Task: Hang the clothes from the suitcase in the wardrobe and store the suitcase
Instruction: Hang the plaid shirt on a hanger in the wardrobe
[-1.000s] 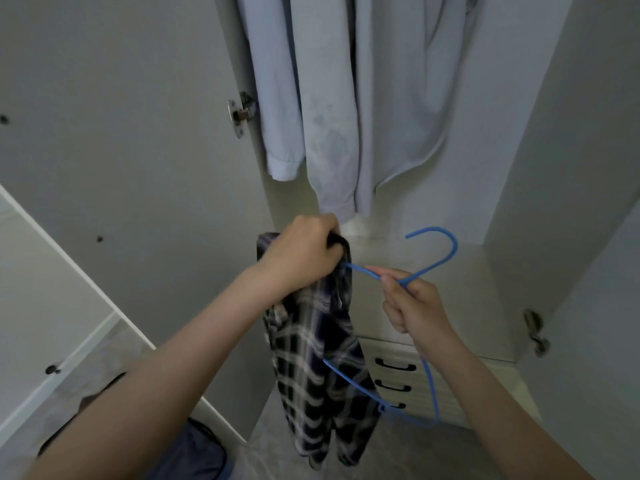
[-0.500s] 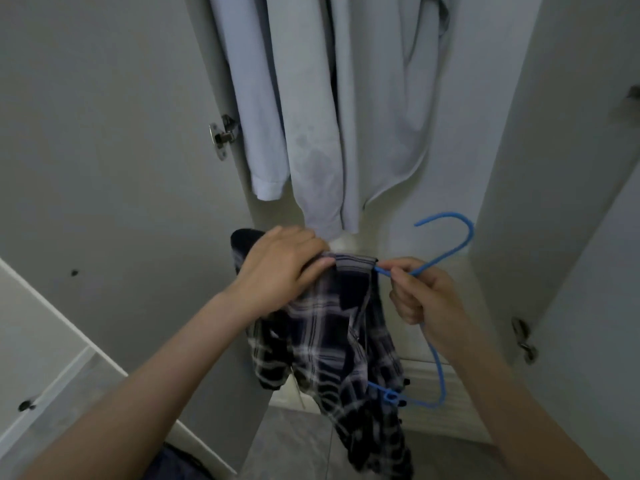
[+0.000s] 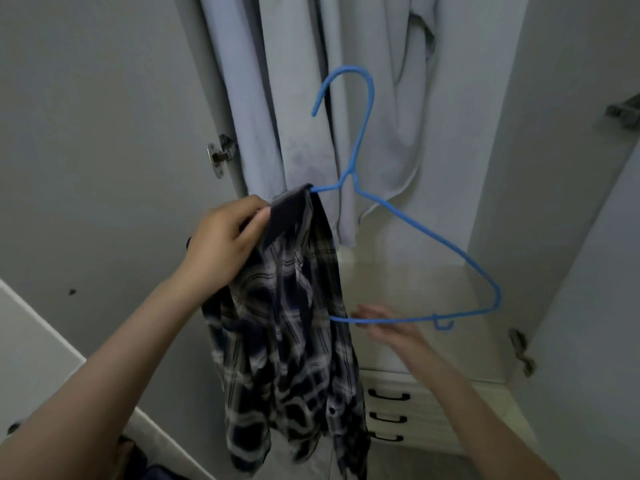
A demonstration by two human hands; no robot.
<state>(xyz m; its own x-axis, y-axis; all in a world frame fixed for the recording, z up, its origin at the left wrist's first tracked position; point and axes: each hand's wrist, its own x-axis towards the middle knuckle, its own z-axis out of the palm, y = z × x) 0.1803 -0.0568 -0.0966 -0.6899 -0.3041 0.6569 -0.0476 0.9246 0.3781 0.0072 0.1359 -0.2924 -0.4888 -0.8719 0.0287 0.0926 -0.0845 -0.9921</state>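
Observation:
A dark plaid shirt [image 3: 287, 327] hangs bunched from the left arm of a blue wire hanger [image 3: 426, 237], which stands upright in front of the open wardrobe. My left hand [image 3: 225, 240] grips the shirt's collar and the hanger's left end at the top. My right hand [image 3: 388, 329] is lower, with fingers stretched out at the hanger's bottom bar, blurred; whether it touches the bar is unclear. Only a dark corner of the suitcase [image 3: 152, 471] shows at the bottom left.
Pale blue-grey garments [image 3: 311, 81] hang inside the wardrobe behind the hanger. Below them is a cream shelf [image 3: 415, 271] over drawers with black handles [image 3: 388, 396]. Open wardrobe doors [image 3: 104, 133] flank both sides, with hinges on each.
The hanger has risen and turned upright, hook now pointing up. My right hand let go of the hanger's neck and dropped to the bottom bar. My left hand lifted the shirt higher.

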